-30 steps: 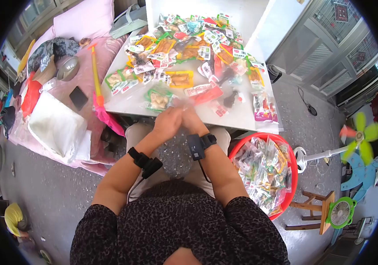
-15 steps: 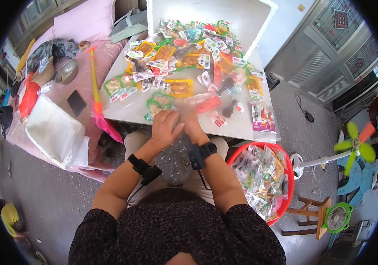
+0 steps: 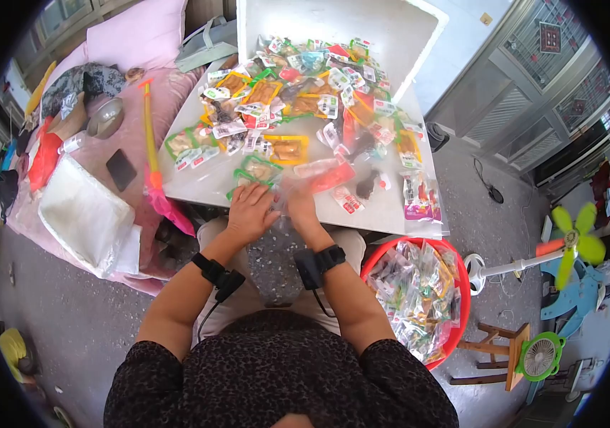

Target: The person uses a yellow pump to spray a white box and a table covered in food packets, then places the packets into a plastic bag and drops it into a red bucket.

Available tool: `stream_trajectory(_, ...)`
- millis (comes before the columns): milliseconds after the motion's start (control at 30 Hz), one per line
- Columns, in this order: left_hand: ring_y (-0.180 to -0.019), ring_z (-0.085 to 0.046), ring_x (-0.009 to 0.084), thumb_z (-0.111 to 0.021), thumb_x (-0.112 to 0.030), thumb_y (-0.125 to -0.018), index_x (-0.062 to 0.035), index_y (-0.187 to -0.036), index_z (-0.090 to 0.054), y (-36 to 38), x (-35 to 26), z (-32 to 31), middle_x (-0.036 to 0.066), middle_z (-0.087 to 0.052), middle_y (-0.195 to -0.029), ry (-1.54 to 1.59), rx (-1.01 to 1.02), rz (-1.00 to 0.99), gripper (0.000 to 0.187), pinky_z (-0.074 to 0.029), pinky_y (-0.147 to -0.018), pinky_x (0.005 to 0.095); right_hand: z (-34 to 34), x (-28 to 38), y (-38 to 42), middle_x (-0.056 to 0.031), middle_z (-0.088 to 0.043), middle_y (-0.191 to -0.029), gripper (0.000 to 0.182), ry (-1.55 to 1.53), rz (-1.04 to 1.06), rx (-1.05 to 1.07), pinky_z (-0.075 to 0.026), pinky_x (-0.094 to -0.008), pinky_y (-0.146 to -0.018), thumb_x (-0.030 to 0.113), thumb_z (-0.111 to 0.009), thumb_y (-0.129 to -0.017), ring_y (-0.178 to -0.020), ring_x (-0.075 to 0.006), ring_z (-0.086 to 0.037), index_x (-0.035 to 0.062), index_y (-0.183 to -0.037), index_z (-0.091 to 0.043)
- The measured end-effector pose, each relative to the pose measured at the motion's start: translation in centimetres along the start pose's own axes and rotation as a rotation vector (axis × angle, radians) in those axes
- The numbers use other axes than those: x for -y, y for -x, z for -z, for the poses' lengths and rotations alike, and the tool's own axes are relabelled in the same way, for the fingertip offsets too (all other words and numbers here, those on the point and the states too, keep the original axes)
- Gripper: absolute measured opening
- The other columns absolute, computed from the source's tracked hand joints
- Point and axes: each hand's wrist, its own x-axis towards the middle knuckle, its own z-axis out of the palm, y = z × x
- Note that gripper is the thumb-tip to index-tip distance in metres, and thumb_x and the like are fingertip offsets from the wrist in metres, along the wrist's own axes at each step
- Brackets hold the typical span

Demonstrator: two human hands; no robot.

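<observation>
My left hand [image 3: 249, 214] lies palm down at the front edge of the white table [image 3: 198, 182], fingers stretched out, beside a green-edged snack packet [image 3: 258, 170]. My right hand [image 3: 302, 208] is just to its right, its fingers slightly blurred and curled at a clear plastic bag [image 3: 281, 191] between the two hands. Ahead of them lie a yellow-edged packet [image 3: 287, 148] and a clear packet with a red panel [image 3: 332, 175]. A dark piece in clear wrap [image 3: 366, 187] and a purple-and-white packet [image 3: 420, 198] are further right.
Several sealed snack packets [image 3: 298, 85] spill from a white foam box [image 3: 333, 21] at the back. A red tub [image 3: 462, 307] of filled clear bags stands by my right side. On the left is a pink-covered bed [image 3: 169, 107] with a phone [image 3: 121, 168]. A standing fan [image 3: 570, 239] is far right.
My left hand has shifted left and flattened out, away from the right hand. Clear plastic now shows between them. The view has moved slightly.
</observation>
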Motion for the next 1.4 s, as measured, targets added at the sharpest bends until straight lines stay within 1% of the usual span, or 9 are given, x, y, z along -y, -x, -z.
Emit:
stream_trajectory(100, -0.109, -0.036, 0.0263, -0.058, -0.033, -0.067, -0.0078, -0.105, -0.050, -1.2, 0.5, 0.6, 0.011, -0.044, -0.112, -0.129, -0.170, 0.080, 0.046, -0.024, -0.090, 0.0431, -0.9, -0.1, 0.9, -0.0052, -0.054, -0.080, 0.024, -0.039, 0.117, -0.059, -0.043, -0.0234, -0.062, 0.000, -0.038, -0.077, -0.069, -0.0119, -0.051, -0.0010, -0.097, -0.052)
stream_trajectory(200, -0.109, -0.036, 0.0265, -0.057, -0.033, -0.067, -0.0063, -0.103, -0.050, -0.5, 2.2, -1.4, 0.012, -0.044, -0.111, -0.073, -0.044, 0.059, 0.046, -0.025, -0.089, 0.0441, 0.1, -1.8, 0.1, -0.0062, -0.055, -0.082, 0.024, 0.089, 0.156, -0.071, -0.042, -0.0233, -0.064, 0.000, -0.039, -0.077, -0.071, -0.0118, -0.052, -0.0017, -0.097, -0.052)
stream_trajectory(500, -0.109, -0.035, 0.0275, -0.056, -0.033, -0.066, -0.0066, -0.106, -0.048, -0.2, 2.2, -1.6, 0.011, -0.043, -0.112, -0.041, -0.117, 0.080, 0.049, -0.026, -0.088, 0.0441, 1.9, -3.5, -0.2, -0.0116, -0.055, -0.083, 0.028, 0.464, 0.304, -0.035, -0.042, -0.0272, -0.070, -0.002, -0.040, -0.072, -0.077, -0.0185, -0.054, -0.0006, -0.097, -0.052)
stream_trajectory(700, -0.106, -0.037, 0.0300, -0.059, -0.027, -0.065, -0.0049, -0.100, -0.051, -1.7, 1.5, 0.9, 0.013, -0.043, -0.108, 0.077, -0.100, 0.088, 0.042, -0.029, -0.086, 0.0420, 2.1, -1.3, 0.5, -0.0128, -0.055, -0.082, 0.028, 0.524, 0.346, -0.080, -0.042, -0.0278, -0.069, -0.003, -0.038, -0.070, -0.077, -0.0187, -0.054, -0.0007, -0.095, -0.051)
stream_trajectory(800, -0.106, -0.037, 0.0297, -0.058, -0.024, -0.065, -0.0050, -0.100, -0.051, -4.1, 2.3, 2.5, 0.014, -0.043, -0.108, 0.026, -0.113, 0.114, 0.040, -0.029, -0.086, 0.0416, 1.4, -0.1, 0.9, -0.0117, -0.054, -0.079, 0.023, 0.514, 0.565, -0.113, -0.042, -0.0278, -0.066, -0.004, -0.039, -0.070, -0.074, -0.0174, -0.053, -0.0009, -0.089, -0.051)
stream_trajectory(900, -0.104, -0.039, 0.0282, -0.058, -0.022, -0.063, -0.0052, -0.096, -0.052, -6.8, 4.2, 2.4, 0.013, -0.044, -0.107, -0.142, -0.172, 0.100, 0.037, -0.031, -0.083, 0.0402, 1.7, 0.0, 1.1, -0.0105, -0.053, -0.077, 0.021, 0.613, 0.473, -0.135, -0.041, -0.0268, -0.064, -0.004, -0.039, -0.070, -0.072, -0.0161, -0.051, -0.0010, -0.088, -0.050)
stream_trajectory(1000, -0.101, -0.040, 0.0264, -0.058, -0.019, -0.060, -0.0067, -0.092, -0.054, -9.4, 6.4, 1.2, 0.012, -0.046, -0.103, -0.190, -0.092, 0.182, 0.035, -0.033, -0.080, 0.0382, 2.7, -0.8, 0.7, -0.0098, -0.052, -0.075, 0.020, 0.593, 0.394, -0.117, -0.040, -0.0257, -0.064, -0.004, -0.039, -0.071, -0.071, -0.0158, -0.050, -0.0013, -0.087, -0.050)
stream_trajectory(1200, -0.092, -0.044, 0.0238, -0.054, -0.015, -0.060, -0.0097, -0.085, -0.056, -12.3, 9.3, -1.9, 0.010, -0.051, -0.089, -0.367, -0.120, 0.151, 0.026, -0.031, -0.078, 0.0376, 2.9, -1.9, 0.1, -0.0095, -0.051, -0.072, 0.017, 0.529, 0.440, -0.111, -0.040, -0.0265, -0.063, -0.002, -0.041, -0.072, -0.069, -0.0174, -0.050, -0.0008, -0.085, -0.050)
stream_trajectory(1400, -0.086, -0.050, 0.0258, -0.051, -0.013, -0.064, -0.0064, -0.086, -0.055, -14.5, 9.2, -2.0, 0.011, -0.054, -0.087, -0.364, 0.122, 0.244, 0.023, -0.038, -0.074, 0.0368, 3.7, -3.7, -0.9, -0.0116, -0.052, -0.073, 0.017, 0.491, 0.481, -0.132, -0.040, -0.0274, -0.064, -0.004, -0.042, -0.070, -0.069, -0.0217, -0.051, 0.0001, -0.084, -0.051)
